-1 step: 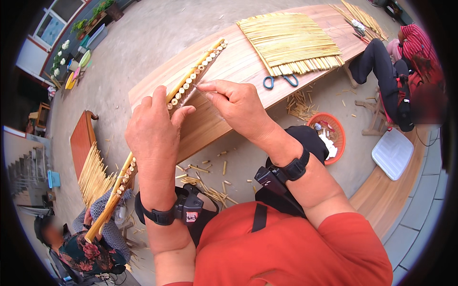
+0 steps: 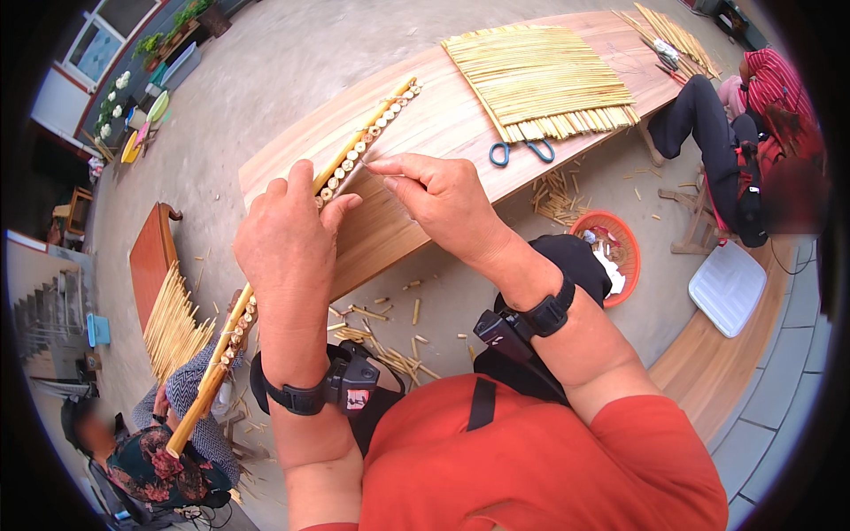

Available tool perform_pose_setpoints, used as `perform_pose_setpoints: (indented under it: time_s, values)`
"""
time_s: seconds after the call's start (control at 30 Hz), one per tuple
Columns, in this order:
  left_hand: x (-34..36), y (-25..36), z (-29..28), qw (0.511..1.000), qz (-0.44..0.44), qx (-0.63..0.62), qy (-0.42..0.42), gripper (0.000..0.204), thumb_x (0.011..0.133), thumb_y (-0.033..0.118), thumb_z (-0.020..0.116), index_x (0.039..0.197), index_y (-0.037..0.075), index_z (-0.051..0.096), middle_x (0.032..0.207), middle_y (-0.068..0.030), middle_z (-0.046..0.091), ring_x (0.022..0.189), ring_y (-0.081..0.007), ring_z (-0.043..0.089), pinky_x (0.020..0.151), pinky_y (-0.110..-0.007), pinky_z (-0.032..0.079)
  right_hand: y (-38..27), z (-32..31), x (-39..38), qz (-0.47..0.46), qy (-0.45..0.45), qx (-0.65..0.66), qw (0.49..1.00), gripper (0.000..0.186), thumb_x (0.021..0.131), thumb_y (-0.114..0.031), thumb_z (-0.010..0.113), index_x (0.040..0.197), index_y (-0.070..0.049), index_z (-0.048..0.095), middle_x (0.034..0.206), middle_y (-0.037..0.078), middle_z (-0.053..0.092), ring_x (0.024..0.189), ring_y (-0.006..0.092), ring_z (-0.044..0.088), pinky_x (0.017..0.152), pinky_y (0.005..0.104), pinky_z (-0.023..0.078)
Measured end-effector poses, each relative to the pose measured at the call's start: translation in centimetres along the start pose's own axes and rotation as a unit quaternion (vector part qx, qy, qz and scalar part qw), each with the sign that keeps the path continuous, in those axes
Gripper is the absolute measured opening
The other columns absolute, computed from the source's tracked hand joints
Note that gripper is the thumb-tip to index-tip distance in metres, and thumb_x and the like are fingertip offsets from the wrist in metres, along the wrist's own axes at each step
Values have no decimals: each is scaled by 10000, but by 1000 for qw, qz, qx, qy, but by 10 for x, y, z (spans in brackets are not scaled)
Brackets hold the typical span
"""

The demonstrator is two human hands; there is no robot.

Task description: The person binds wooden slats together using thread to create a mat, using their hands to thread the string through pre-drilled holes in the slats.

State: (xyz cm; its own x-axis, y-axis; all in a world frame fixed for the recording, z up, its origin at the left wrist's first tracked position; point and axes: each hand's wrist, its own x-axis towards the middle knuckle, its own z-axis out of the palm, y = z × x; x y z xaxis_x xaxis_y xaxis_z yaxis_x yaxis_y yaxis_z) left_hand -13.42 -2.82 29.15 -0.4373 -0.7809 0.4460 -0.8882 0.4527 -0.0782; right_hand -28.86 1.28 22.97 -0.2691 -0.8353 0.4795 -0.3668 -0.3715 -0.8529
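Yellow rod [image 2: 340, 155], cream stalk ends [image 2: 352, 154]

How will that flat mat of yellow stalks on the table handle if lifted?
The mat should be fairly stiff along its long, straight stalks. It may flex across them, since it looks like many separate rods side by side. Slender stalks also suggest it is probably light.

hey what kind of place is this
Probably a courtyard serving as a craft workspace: a long wooden table bears a mat of yellow stalks, cut stalk pieces litter the floor, and potted plants stand near a window.
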Motion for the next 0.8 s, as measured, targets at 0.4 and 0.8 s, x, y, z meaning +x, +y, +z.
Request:
perform_pose_setpoints:
  time_s: [0.4,0.8]
  values:
    - [-28,-2,12,998,40,-48,25,216,750,222,727,817,76,582,754,-59,605,756,-251,589,637,-373,483,12,2,-27,161,-70,135,975,163,899,-54,583,1014,-10,691,597,-8,527,533,25,449,488,216,399]
    - [-29,-4,11,994,46,-66,67,223,709,183,745,793,80,567,716,-59,589,723,-256,587,616,-379,472,7,21,-27,80,1,109,991,167,902,-38,583,1023,-10,695,728,-22,633,556,13,468,493,185,390]
